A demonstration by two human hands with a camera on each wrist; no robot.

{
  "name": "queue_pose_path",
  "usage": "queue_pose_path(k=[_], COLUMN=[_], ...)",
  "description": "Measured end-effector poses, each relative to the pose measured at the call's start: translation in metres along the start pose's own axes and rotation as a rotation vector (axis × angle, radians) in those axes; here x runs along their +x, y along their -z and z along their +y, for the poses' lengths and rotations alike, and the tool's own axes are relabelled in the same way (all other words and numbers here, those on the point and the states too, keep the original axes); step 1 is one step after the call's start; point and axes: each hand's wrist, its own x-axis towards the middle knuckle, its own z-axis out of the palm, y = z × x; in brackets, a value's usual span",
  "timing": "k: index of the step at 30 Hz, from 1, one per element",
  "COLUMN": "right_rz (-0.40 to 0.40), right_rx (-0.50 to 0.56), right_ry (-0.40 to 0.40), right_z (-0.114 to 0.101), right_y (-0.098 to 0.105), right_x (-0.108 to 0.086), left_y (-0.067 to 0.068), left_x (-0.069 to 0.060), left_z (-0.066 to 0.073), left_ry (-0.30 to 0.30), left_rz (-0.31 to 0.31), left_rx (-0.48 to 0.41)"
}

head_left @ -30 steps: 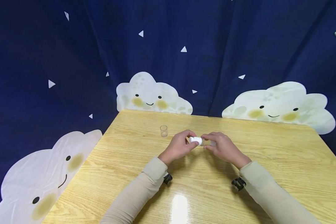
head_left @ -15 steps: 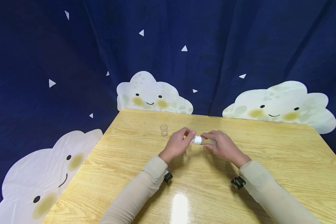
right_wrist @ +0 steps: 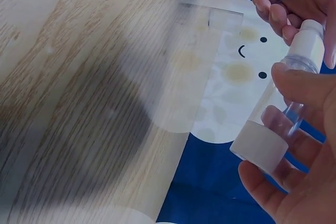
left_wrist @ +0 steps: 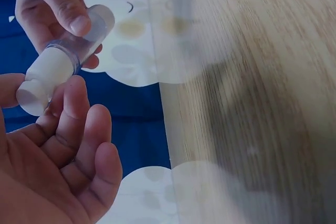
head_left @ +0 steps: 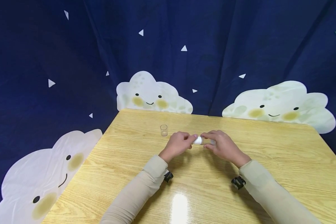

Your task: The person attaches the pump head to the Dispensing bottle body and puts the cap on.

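A small clear pump bottle (left_wrist: pixel 97 32) with a white pump top (head_left: pixel 198 140) and a white base (right_wrist: pixel 260 146) lies sideways between the two hands, above the table. The right hand (head_left: pixel 223 147) grips its clear body, thumb on one side and fingers curled round the other. The left hand (head_left: pixel 177 143) pinches the white top between thumb and index finger, its other fingers loosely bent in the left wrist view. Left of the hands, a clear cylindrical cap (head_left: pixel 164 130) stands on the table.
The wooden table (head_left: pixel 123 149) runs back to a dark blue curtain (head_left: pixel 168 37) printed with smiling clouds and white triangles. Bare wood surrounds the hands, with a bright light reflection near the front. A black wrist camera (head_left: pixel 238 183) sits at the right sleeve.
The left thumb and fingers have shifted about the white top, lifting and then settling on it again. The right hand, the bottle and the clear cap stay nearly in place.
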Motion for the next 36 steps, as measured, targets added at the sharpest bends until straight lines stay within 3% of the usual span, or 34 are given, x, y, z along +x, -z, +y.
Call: queue_pose_path(k=[7,20,27,36], right_rz=[-0.025,-0.031,-0.031,-0.040], right_rx=[0.008,0.019,0.013,-0.002], right_ry=[-0.004,0.004,0.009,0.024], right_z=[-0.0004,-0.0017,-0.0003,-0.0002], right_y=[-0.0003,-0.0026,-0.0031,-0.0032], right_x=[0.0010,0.0031,0.0030,0.0033], left_y=[0.0010,0.0037,0.0008,-0.0003], left_x=[-0.0003,-0.0031,-0.0028,-0.0048], left_z=[-0.0001,-0.0039,-0.0065,-0.0081], left_ry=[0.010,-0.049,-0.128,-0.148], left_rz=[0.005,0.027,0.054,0.017], left_rx=[0.019,-0.015,-0.024,-0.044])
